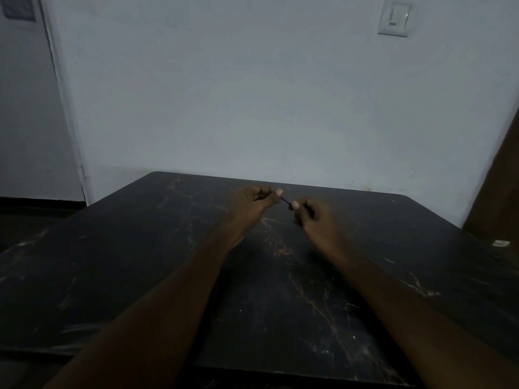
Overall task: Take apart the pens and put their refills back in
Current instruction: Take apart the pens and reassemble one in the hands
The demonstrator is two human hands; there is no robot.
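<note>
Both my arms reach out over a dark marble-patterned table (280, 290). My left hand (252, 204) and my right hand (314, 217) are held close together above the far part of the table. A thin dark pen (286, 201) spans the small gap between them, pinched at each end by thumb and fingers. Only a short bluish stretch of the pen shows; the rest is hidden inside the two fists. In this dim light I cannot tell whether it is a whole pen or just a refill.
A pale wall rises right behind the table's far edge, with a light switch (395, 19) high on the right. A small white object (501, 243) lies near the table's right edge. A dark wooden panel (497, 197) stands at the right.
</note>
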